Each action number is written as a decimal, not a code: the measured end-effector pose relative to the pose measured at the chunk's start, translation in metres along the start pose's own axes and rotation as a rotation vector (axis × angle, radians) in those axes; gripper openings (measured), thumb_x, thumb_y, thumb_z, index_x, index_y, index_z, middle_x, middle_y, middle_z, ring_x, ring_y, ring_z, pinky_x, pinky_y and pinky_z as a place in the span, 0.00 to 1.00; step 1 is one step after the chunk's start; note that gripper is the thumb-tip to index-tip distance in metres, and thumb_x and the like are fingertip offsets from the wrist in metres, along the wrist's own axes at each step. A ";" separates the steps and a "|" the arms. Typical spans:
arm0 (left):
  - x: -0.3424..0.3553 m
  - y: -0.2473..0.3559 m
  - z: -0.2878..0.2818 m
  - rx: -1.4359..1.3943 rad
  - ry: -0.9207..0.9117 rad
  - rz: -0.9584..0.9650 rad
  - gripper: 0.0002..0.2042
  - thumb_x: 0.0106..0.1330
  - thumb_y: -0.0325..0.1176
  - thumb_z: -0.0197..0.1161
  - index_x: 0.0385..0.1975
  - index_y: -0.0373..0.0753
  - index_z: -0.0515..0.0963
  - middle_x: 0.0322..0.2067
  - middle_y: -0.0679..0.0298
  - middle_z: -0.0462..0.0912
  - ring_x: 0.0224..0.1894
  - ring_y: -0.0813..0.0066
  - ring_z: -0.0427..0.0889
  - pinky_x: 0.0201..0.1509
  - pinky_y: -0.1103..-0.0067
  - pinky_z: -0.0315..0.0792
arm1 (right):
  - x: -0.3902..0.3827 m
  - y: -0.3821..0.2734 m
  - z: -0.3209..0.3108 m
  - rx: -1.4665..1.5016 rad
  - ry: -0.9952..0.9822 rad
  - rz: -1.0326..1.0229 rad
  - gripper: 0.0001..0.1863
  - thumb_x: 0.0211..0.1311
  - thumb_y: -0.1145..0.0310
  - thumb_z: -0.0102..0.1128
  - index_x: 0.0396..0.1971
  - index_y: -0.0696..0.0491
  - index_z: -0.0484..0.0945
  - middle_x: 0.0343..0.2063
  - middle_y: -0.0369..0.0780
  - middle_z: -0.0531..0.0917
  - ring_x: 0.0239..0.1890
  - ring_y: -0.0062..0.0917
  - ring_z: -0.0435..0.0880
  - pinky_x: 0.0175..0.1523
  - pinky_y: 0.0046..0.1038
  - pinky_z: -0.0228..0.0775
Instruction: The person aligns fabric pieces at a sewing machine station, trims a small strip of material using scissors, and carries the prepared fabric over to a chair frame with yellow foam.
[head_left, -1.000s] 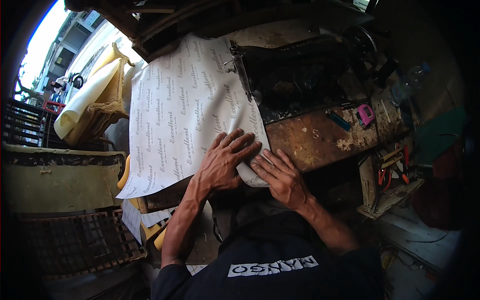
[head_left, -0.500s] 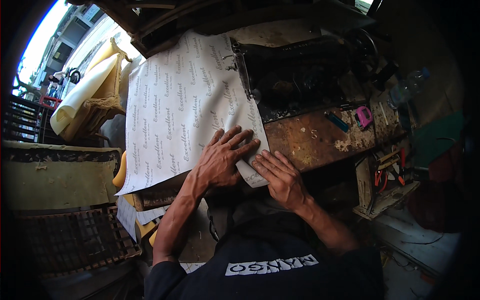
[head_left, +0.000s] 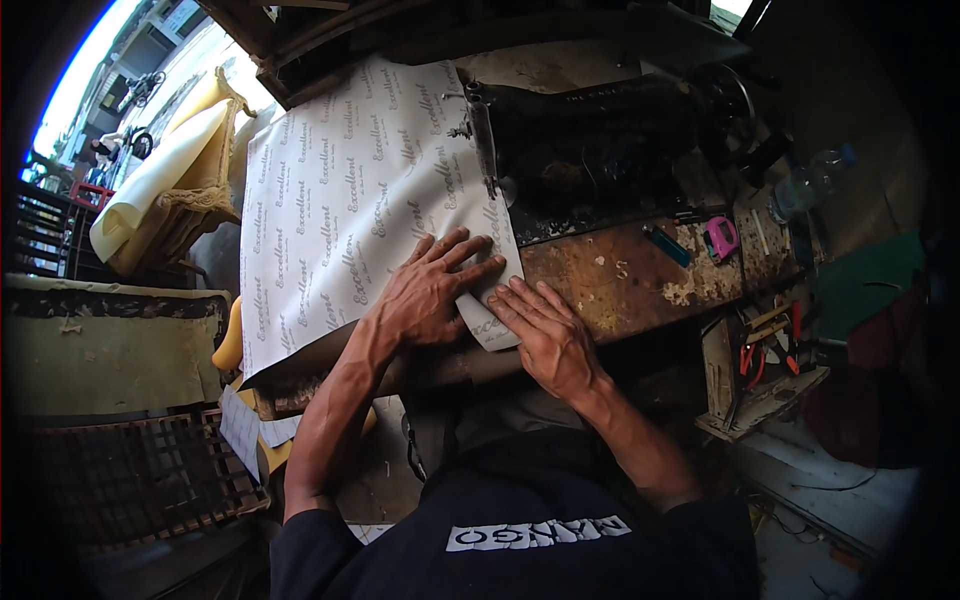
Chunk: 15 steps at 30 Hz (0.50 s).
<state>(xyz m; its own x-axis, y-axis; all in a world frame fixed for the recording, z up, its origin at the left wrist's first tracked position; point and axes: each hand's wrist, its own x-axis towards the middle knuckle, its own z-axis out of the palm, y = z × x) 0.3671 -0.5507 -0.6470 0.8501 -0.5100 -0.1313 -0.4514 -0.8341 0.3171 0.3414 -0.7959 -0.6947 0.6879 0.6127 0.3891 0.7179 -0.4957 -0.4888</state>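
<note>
A white printed sheet (head_left: 330, 190), curved and slightly rippled, lies on the worn wooden bench (head_left: 610, 285) and reaches under the head of the black sewing machine (head_left: 620, 150). My left hand (head_left: 430, 295) rests on the sheet with its fingers spread, left of the needle side's line and toward me. My right hand (head_left: 550, 340) lies open and flat on the sheet's narrow right edge, just beside my left, its fingertips touching the material. On the bench to the right are a teal slim object (head_left: 666, 246), a pink plastic tool (head_left: 720, 238) and a plastic bottle (head_left: 805, 190).
A wooden holder (head_left: 720, 390) with pliers hangs at the bench's right. At left are rolled cream material on a frame (head_left: 155, 175), a padded panel (head_left: 110, 350) and a slatted rack (head_left: 130, 475). A person (head_left: 100, 150) and motorbikes are outside in the distance.
Both hands have moved slightly forward with the sheet, toward the machine. The whole view has also shifted a little, with the bench appearing farther left and up.
</note>
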 end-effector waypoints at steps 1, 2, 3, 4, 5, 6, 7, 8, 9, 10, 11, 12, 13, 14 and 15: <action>0.000 -0.003 0.000 0.001 0.013 0.011 0.48 0.44 0.30 0.70 0.75 0.55 0.69 0.77 0.61 0.63 0.82 0.51 0.54 0.86 0.53 0.47 | 0.002 0.001 0.001 0.009 -0.018 0.006 0.27 0.62 0.80 0.56 0.63 0.54 0.81 0.64 0.43 0.83 0.72 0.37 0.75 0.78 0.46 0.60; 0.001 -0.006 0.000 0.014 0.015 0.011 0.47 0.45 0.31 0.71 0.75 0.55 0.70 0.77 0.61 0.63 0.82 0.51 0.54 0.86 0.53 0.47 | 0.003 0.003 0.002 0.013 -0.037 0.015 0.31 0.59 0.82 0.58 0.65 0.53 0.80 0.66 0.43 0.81 0.74 0.36 0.74 0.79 0.47 0.59; 0.003 -0.009 0.000 0.010 0.022 0.010 0.47 0.45 0.31 0.71 0.75 0.55 0.70 0.77 0.61 0.63 0.82 0.51 0.54 0.86 0.53 0.47 | 0.005 0.005 0.004 0.008 -0.041 0.012 0.31 0.59 0.82 0.58 0.65 0.53 0.80 0.66 0.43 0.81 0.74 0.36 0.74 0.79 0.47 0.59; 0.005 -0.011 0.001 0.014 0.022 0.018 0.46 0.46 0.32 0.71 0.75 0.55 0.70 0.77 0.60 0.63 0.81 0.51 0.54 0.85 0.53 0.47 | 0.006 0.007 0.005 0.012 -0.037 0.010 0.31 0.59 0.82 0.57 0.65 0.53 0.80 0.66 0.43 0.81 0.74 0.37 0.73 0.79 0.47 0.59; 0.006 -0.014 0.001 0.019 0.021 0.024 0.45 0.47 0.34 0.71 0.75 0.55 0.70 0.77 0.60 0.64 0.81 0.51 0.55 0.85 0.53 0.47 | 0.009 0.009 0.005 0.019 -0.033 0.005 0.31 0.59 0.83 0.57 0.65 0.53 0.80 0.66 0.44 0.81 0.74 0.37 0.73 0.79 0.47 0.59; 0.008 -0.017 0.001 0.032 0.032 0.032 0.44 0.50 0.37 0.71 0.75 0.54 0.70 0.77 0.59 0.64 0.81 0.50 0.55 0.85 0.53 0.48 | 0.011 0.010 0.004 0.015 -0.037 -0.001 0.31 0.59 0.83 0.57 0.65 0.53 0.80 0.66 0.44 0.81 0.74 0.37 0.73 0.79 0.47 0.59; 0.010 -0.019 0.001 0.029 0.039 0.029 0.44 0.50 0.37 0.71 0.75 0.54 0.70 0.77 0.59 0.64 0.81 0.50 0.55 0.85 0.53 0.48 | 0.014 0.010 0.002 0.009 -0.038 -0.003 0.28 0.61 0.81 0.57 0.64 0.55 0.80 0.65 0.45 0.82 0.73 0.38 0.74 0.79 0.46 0.59; 0.011 -0.022 0.001 0.033 0.037 0.039 0.43 0.51 0.38 0.71 0.75 0.54 0.70 0.77 0.58 0.64 0.81 0.50 0.55 0.85 0.53 0.48 | 0.017 0.011 0.002 0.006 -0.039 -0.006 0.25 0.64 0.79 0.56 0.63 0.56 0.81 0.63 0.45 0.83 0.72 0.39 0.75 0.79 0.46 0.59; 0.013 -0.024 0.000 0.037 0.036 0.049 0.42 0.52 0.38 0.70 0.75 0.53 0.70 0.77 0.58 0.63 0.81 0.50 0.55 0.84 0.52 0.48 | 0.019 0.012 0.003 0.004 -0.044 -0.013 0.25 0.64 0.79 0.56 0.63 0.56 0.81 0.63 0.45 0.83 0.72 0.39 0.75 0.79 0.46 0.59; 0.014 -0.027 0.000 0.034 0.043 0.044 0.42 0.52 0.38 0.70 0.75 0.53 0.70 0.77 0.58 0.63 0.81 0.50 0.55 0.84 0.52 0.48 | 0.021 0.013 0.005 0.005 -0.046 -0.011 0.25 0.64 0.78 0.56 0.62 0.57 0.81 0.64 0.46 0.82 0.72 0.40 0.75 0.79 0.46 0.59; 0.016 -0.028 -0.002 0.036 0.035 0.053 0.42 0.53 0.39 0.70 0.75 0.53 0.70 0.77 0.57 0.63 0.81 0.50 0.55 0.84 0.52 0.49 | 0.023 0.015 0.005 0.003 -0.047 -0.007 0.25 0.64 0.78 0.56 0.62 0.57 0.81 0.64 0.46 0.82 0.72 0.40 0.75 0.79 0.45 0.59; 0.019 -0.030 -0.004 0.037 0.027 0.062 0.41 0.53 0.39 0.70 0.75 0.52 0.70 0.77 0.57 0.63 0.81 0.49 0.56 0.84 0.52 0.49 | 0.025 0.016 0.005 -0.001 -0.051 -0.011 0.25 0.64 0.78 0.56 0.62 0.57 0.81 0.64 0.46 0.82 0.72 0.40 0.75 0.79 0.45 0.59; 0.021 -0.033 -0.004 0.034 0.033 0.060 0.41 0.53 0.39 0.70 0.75 0.52 0.70 0.77 0.57 0.63 0.81 0.49 0.56 0.84 0.52 0.49 | 0.027 0.018 0.006 -0.006 -0.044 -0.014 0.25 0.64 0.78 0.56 0.62 0.57 0.81 0.64 0.46 0.82 0.72 0.40 0.75 0.79 0.45 0.59; 0.020 -0.036 -0.004 0.030 0.053 0.067 0.43 0.50 0.37 0.70 0.74 0.53 0.70 0.77 0.58 0.63 0.81 0.51 0.57 0.82 0.52 0.52 | 0.030 0.018 0.008 -0.006 -0.037 -0.019 0.25 0.64 0.78 0.56 0.62 0.57 0.81 0.64 0.46 0.82 0.72 0.40 0.75 0.79 0.45 0.59; 0.019 -0.039 -0.004 0.026 0.072 0.074 0.45 0.46 0.35 0.69 0.74 0.54 0.70 0.77 0.60 0.63 0.80 0.52 0.57 0.81 0.51 0.55 | 0.032 0.017 0.010 -0.005 -0.040 -0.027 0.25 0.64 0.78 0.56 0.62 0.57 0.81 0.64 0.46 0.82 0.72 0.40 0.75 0.79 0.45 0.59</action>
<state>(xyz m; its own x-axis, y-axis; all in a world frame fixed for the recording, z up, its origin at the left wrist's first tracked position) 0.4024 -0.5269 -0.6584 0.8311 -0.5547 -0.0399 -0.5198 -0.8003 0.2989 0.3751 -0.7784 -0.6988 0.6638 0.6500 0.3700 0.7365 -0.4820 -0.4746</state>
